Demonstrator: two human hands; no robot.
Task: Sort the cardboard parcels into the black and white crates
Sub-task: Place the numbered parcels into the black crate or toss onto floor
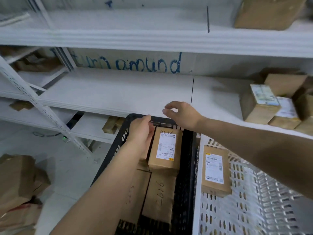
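White shelving (118, 92) fills the upper view, its middle shelf bare on the left and stacked with boxes (264, 106) at the far right; blue handwriting (128, 64) runs along the board behind it. Another box (265, 12) sits on the top shelf at the right. Crumpled brown paper (18, 187) lies on the floor at the lower left.

Below the shelf stand two crates side by side, touching. The black crate (184, 175) is on the left, the white crate (254, 209) on the right.

The black crate holds several cardboard parcels. The labelled parcel (165, 148) lies on top near the far end, label up, with a number written by hand at its far edge. A plain parcel (159, 190) marked with handwritten digits lies nearer the person, partly under it, and a third parcel (135, 189) shows beside that, partly hidden by the left forearm. The white crate holds one parcel (215, 170), leaning against its left wall — label facing up.

The left hand (141, 133) reaches into the black crate, palm against the left side of the labelled parcel, fingers curled toward its far corner; whether it grips the parcel cannot be told. The right hand (181, 114) hovers above the far rim of the black crate — fingers loosely spread, holding nothing.
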